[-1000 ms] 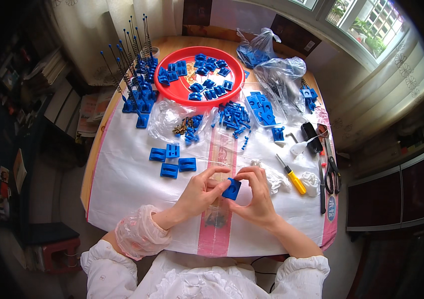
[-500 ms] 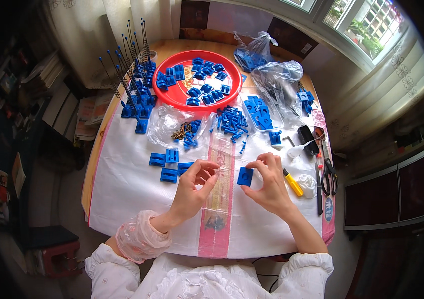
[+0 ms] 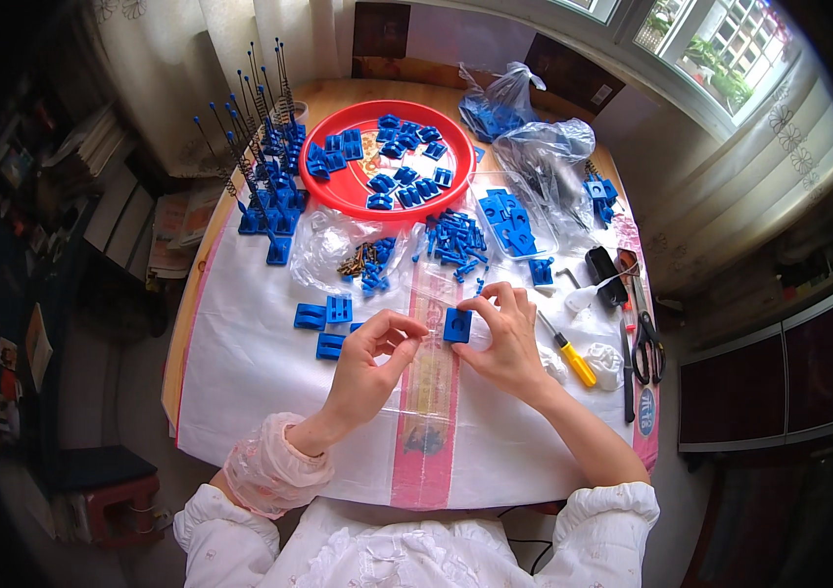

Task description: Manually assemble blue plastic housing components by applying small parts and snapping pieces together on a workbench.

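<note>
My right hand (image 3: pixel 506 343) holds a small blue square plastic part (image 3: pixel 456 324) between thumb and fingers, just above the white table cover (image 3: pixel 240 392). My left hand (image 3: pixel 372 360) is beside it with its fingertips pinched together; whether it grips something small I cannot tell. A clear plastic bag strip with pink print (image 3: pixel 429 382) lies under both hands. Three loose blue parts (image 3: pixel 326 321) sit left of my left hand.
A red round tray (image 3: pixel 338 196) at the back holds several blue parts. Blue bases with upright rods and springs (image 3: pixel 264 167) stand at back left. Clear bags (image 3: pixel 544 157), a pile of blue pins (image 3: pixel 455 240), screws (image 3: pixel 362 260), a yellow-handled screwdriver (image 3: pixel 570 353) and scissors (image 3: pixel 646 338) lie nearby.
My hands came apart and rose toward the table's middle. The blue part went with my right hand, and my left hand drew away to the left.
</note>
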`<state>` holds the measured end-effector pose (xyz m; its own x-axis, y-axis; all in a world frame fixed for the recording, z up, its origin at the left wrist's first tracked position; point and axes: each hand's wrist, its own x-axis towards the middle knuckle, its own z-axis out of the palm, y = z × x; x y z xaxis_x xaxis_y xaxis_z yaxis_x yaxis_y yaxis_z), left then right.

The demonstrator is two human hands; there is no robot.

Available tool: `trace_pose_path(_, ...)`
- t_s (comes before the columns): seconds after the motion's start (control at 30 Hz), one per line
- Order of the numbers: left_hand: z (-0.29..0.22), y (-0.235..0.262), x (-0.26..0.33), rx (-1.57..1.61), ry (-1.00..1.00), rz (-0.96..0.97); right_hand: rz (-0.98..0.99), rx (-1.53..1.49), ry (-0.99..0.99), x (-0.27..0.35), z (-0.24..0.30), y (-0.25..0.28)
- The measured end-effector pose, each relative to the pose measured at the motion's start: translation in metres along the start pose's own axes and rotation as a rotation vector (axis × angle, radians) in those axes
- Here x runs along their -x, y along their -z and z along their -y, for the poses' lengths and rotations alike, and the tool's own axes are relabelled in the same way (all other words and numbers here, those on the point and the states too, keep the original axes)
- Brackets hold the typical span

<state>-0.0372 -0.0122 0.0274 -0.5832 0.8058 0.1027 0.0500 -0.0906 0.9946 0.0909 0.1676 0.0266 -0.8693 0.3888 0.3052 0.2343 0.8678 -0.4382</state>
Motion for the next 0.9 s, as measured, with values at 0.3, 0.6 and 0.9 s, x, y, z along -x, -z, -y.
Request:
trace_pose_path(0.3,0.0,0.008,-0.006,0.019,0.001,-0.046,0.019,-0.058,-0.017,-0.001,-0.001,0.001)
trace_pose_path(0.6,-0.03,0.031,-0.015,-0.647,-0.125,-0.092,-0.011,-0.029,-0.018,0.021,0.004,0.015)
trace_pose_path(0.9,-0.016,0.05,-0.013,-0.889,-0.157,0.059,-0.082,0.001,-0.06,0.032,-0.004,0.021)
